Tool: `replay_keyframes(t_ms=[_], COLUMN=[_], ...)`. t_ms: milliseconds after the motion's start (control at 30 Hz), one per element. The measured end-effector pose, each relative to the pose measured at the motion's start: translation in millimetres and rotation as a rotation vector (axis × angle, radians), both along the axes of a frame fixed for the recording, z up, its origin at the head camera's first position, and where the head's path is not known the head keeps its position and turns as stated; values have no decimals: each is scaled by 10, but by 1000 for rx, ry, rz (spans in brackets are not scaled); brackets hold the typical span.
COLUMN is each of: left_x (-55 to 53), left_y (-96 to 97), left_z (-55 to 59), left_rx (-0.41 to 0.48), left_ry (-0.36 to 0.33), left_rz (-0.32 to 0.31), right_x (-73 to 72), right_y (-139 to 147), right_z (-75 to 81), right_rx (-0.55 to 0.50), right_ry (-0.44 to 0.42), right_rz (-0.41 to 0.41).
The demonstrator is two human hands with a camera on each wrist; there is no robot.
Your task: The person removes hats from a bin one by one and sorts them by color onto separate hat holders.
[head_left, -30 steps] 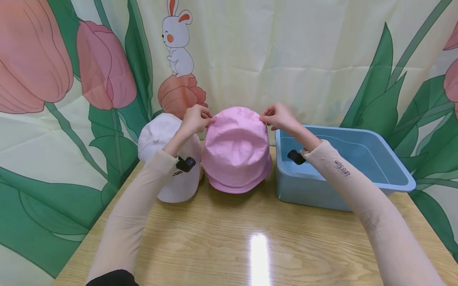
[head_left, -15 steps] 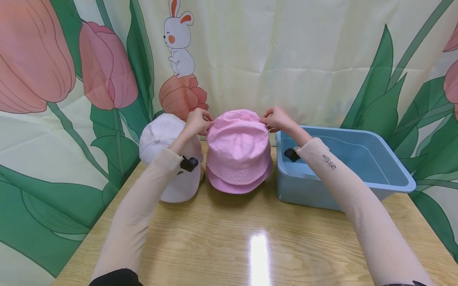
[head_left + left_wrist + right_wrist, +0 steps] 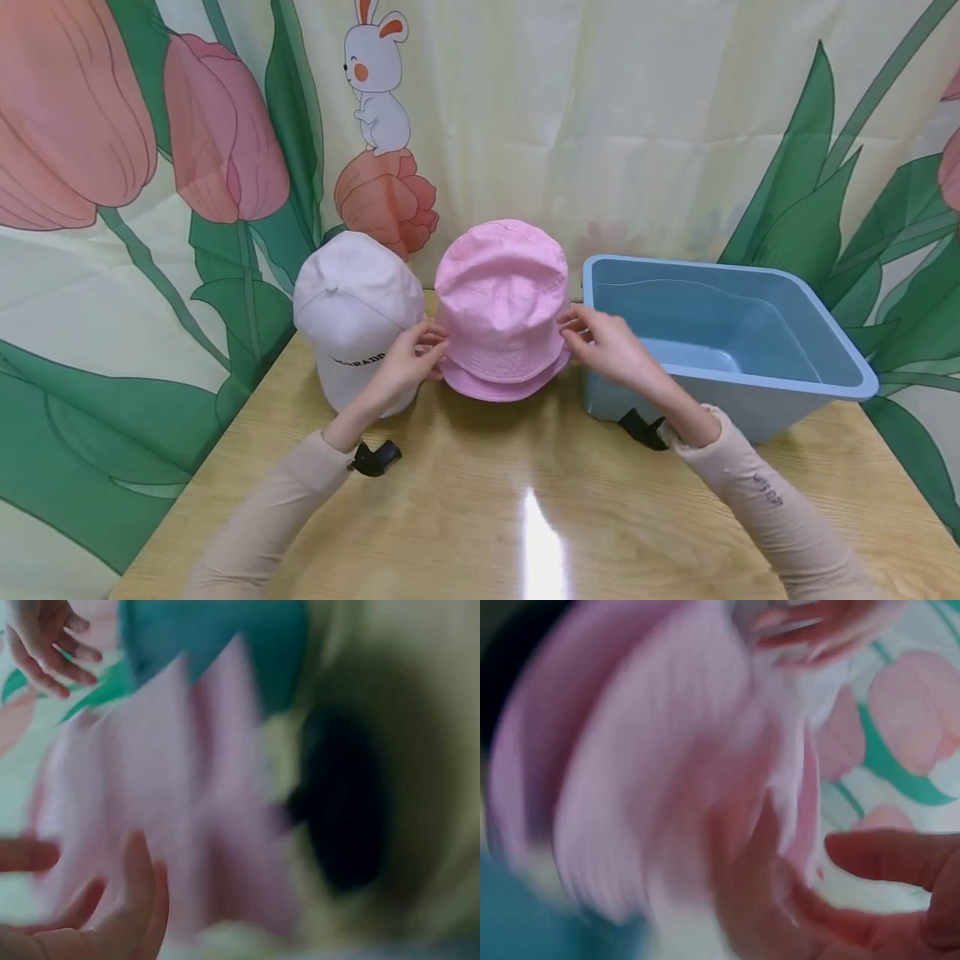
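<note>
A: Near first. What's low in the frame?

B: Wooden table [image 3: 480, 517], glare spot at bottom centre. My two sleeved forearms come up from the bottom corners.

A: Hands?

B: Left hand [image 3: 408, 360] is centre-left, fingers loosely spread, tips at the brim of the pink bucket hat [image 3: 501, 300]. Right hand [image 3: 607, 346] mirrors it on the other side, fingers relaxed and just touching the brim. I read neither as a closed pinch. Wrist views are motion-blurred, only pink cloth and fingers.

A: Where's the hat?

B: Mid-frame, crown up on the table, between the white cap [image 3: 356, 312] on its left and the blue tub [image 3: 840, 387] on its right. The tub looks to have water in it.

A: Handling?

B: My guess is light, soft cotton that creases and flops. I'd take it at the brim on both sides or by the crown edge. It won't be slippery or fragile.

A: Far?

B: Tulip-and-rabbit curtain [image 3: 600, 125] across the top.
</note>
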State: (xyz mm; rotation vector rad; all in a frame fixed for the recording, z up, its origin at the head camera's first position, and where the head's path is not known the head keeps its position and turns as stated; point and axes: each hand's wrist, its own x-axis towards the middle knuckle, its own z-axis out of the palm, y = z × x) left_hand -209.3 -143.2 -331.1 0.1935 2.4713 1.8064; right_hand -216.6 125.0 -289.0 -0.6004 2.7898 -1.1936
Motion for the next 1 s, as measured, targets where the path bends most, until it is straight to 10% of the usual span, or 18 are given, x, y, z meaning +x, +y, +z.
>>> replay_keyframes(t_ms=[200,433,600,1000], left_x=[-103,-239,-361,-521], left_y=[29,113,160,199], left_z=[-297,-471,-588,-740], left_rx=[612,996,1079,968], left_ry=[-329,-368,-326,-226], left_rz=[174,239,218,223], right_x=[78,-48,-206,-533], right_y=[-196,-482,-562,-553], right_z=[-473,-798,-918,-1143], right_rx=[-279,-962,-1269,-1156], right_ry=[-221,-365,-389,-256], right_rz=[-116,-402,-497,-616])
